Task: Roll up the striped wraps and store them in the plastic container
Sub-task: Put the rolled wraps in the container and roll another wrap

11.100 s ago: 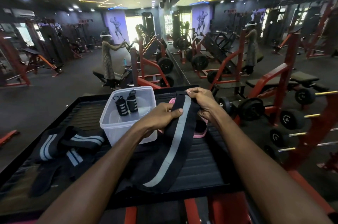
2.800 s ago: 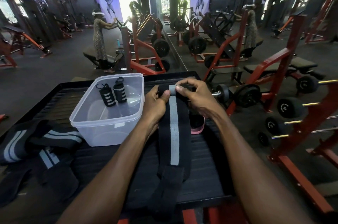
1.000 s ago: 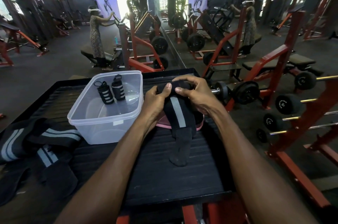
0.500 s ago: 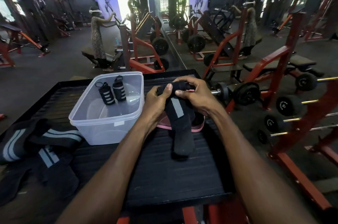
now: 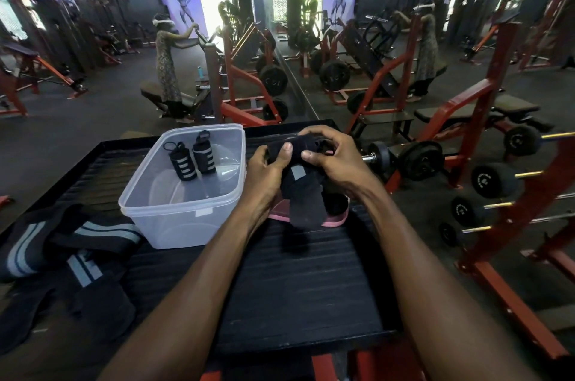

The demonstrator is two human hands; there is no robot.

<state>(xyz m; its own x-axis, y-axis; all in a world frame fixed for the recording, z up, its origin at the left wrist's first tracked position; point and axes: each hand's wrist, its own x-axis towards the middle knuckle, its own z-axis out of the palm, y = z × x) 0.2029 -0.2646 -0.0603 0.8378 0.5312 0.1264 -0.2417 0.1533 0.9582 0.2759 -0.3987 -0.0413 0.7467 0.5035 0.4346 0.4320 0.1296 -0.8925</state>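
shorter wrap tail (image 5: 306, 209) than before

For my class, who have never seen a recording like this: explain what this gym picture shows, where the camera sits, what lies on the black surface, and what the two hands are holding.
No machine here: a person wears a camera on the head, looking forward and down, so you see their own arms. The left hand and right hand together hold a black wrap with a grey stripe, mostly rolled up, its loose tail hanging down. They work above a black ribbed platform. On it stands a clear plastic container with two rolled wraps already inside. More unrolled striped wraps lie in a heap to the left. A pink item lies under the hands; what it is I cannot tell. Behind are weight machines and mirrors.
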